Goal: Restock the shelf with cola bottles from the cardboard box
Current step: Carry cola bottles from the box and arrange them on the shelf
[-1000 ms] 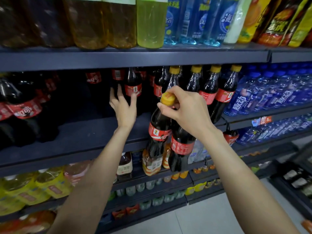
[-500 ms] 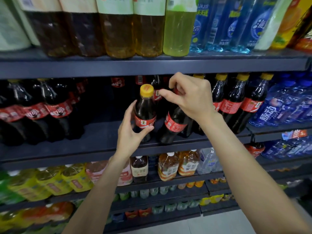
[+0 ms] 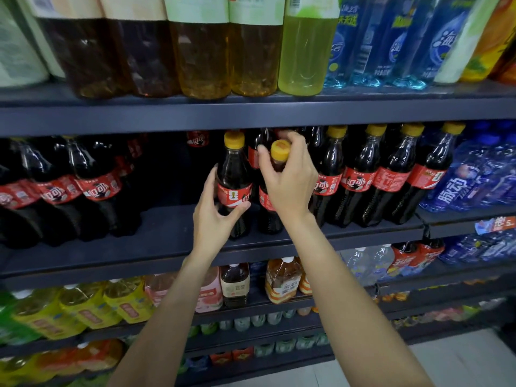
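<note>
Two cola bottles with yellow caps and red labels stand on the dark middle shelf [image 3: 167, 241]. My left hand [image 3: 215, 216] grips the lower body of the left cola bottle [image 3: 234, 177], thumb across its label. My right hand [image 3: 290, 180] holds the neck of the right cola bottle [image 3: 280, 152] just under its cap, covering most of that bottle. More cola bottles [image 3: 391, 174] stand in a row to the right. The cardboard box is out of view.
Large cola bottles [image 3: 92, 188] fill the shelf's left end, with a bare gap between them and my hands. Blue water bottles [image 3: 469, 185] sit at the right. Tea and juice bottles [image 3: 229, 57] line the shelf above. Lower shelves hold yellow and orange drinks [image 3: 83, 305].
Both bottles moved from in front of the shelf onto it. My left hand took hold of one bottle, and the right hand shifted with the other to stand beside it.
</note>
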Tool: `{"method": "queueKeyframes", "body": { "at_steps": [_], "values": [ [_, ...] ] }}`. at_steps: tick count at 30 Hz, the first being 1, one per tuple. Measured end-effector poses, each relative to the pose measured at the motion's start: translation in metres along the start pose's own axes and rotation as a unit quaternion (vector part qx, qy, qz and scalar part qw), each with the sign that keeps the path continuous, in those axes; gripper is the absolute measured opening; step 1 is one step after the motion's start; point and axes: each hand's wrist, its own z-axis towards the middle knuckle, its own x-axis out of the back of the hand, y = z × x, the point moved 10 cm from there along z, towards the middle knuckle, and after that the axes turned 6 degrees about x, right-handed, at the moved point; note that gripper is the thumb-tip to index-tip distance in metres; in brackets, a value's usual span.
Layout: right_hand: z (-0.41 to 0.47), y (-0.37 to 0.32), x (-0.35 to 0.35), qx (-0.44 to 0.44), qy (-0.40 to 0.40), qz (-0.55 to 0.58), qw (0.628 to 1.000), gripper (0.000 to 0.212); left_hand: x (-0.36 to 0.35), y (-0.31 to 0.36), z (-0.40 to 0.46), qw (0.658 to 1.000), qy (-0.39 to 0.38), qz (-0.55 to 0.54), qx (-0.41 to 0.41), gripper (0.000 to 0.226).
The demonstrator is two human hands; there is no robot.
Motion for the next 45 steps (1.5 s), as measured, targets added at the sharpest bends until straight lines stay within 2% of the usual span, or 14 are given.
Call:
{"method": "queueKeyframes", "body": {
  "at_steps": [2, 4, 8, 11, 15, 18, 23, 26, 31, 34, 38, 42, 45],
  "values": [
    [-0.024, 0.026, -0.020, -0.103, -0.086, 0.040, 0.990, 0.051, 0.003, -0.005, 0.001, 1.000, 0.004, -0.006, 0.008, 0.087],
    [-0.042, 0.040, -0.034, -0.171, -0.148, 0.111, 0.968, 0.067, 0.005, -0.010, 0.004, 1.000, 0.006, -0.013, 0.015, 0.088],
    [-0.068, 0.059, -0.046, -0.209, -0.231, 0.147, 0.939, 0.098, 0.004, -0.013, 0.010, 1.000, 0.004, -0.008, 0.012, 0.087],
    [-0.078, 0.061, -0.045, -0.214, -0.253, 0.113, 0.937, 0.105, 0.001, -0.011, 0.017, 1.000, 0.016, 0.012, 0.001, 0.086],
    [-0.075, 0.059, -0.034, -0.179, -0.247, -0.047, 0.951, 0.110, -0.001, -0.018, 0.033, 0.998, 0.063, 0.029, 0.003, 0.088],
    [-0.074, 0.054, -0.031, -0.164, -0.243, -0.126, 0.948, 0.109, -0.004, -0.018, 0.049, 0.992, 0.105, 0.065, 0.003, 0.088],
    [-0.076, 0.047, -0.027, -0.165, -0.234, -0.150, 0.946, 0.101, -0.016, -0.021, 0.078, 0.989, 0.139, 0.057, 0.009, 0.085],
    [-0.078, 0.048, -0.022, -0.171, -0.232, -0.144, 0.947, 0.095, -0.024, -0.029, 0.094, 0.991, 0.115, 0.060, 0.031, 0.083],
    [-0.082, 0.046, -0.020, -0.149, -0.268, -0.168, 0.937, 0.100, -0.034, -0.037, 0.099, 0.993, 0.075, 0.088, 0.029, 0.082],
    [-0.087, 0.045, -0.017, -0.151, -0.289, -0.163, 0.931, 0.100, -0.039, -0.054, 0.088, 0.990, 0.049, 0.114, 0.073, 0.086],
    [-0.088, 0.036, -0.002, -0.131, -0.296, -0.158, 0.933, 0.082, -0.041, -0.063, 0.049, 0.975, 0.011, 0.161, 0.155, 0.086],
    [-0.092, 0.028, 0.032, -0.086, -0.293, -0.136, 0.942, 0.056, -0.043, -0.035, -0.016, 0.979, -0.027, 0.104, 0.175, 0.067],
    [-0.105, 0.028, 0.066, -0.049, -0.347, -0.100, 0.931, 0.048, -0.050, 0.000, -0.070, 0.985, -0.037, 0.067, 0.157, 0.042]
  ]
}}
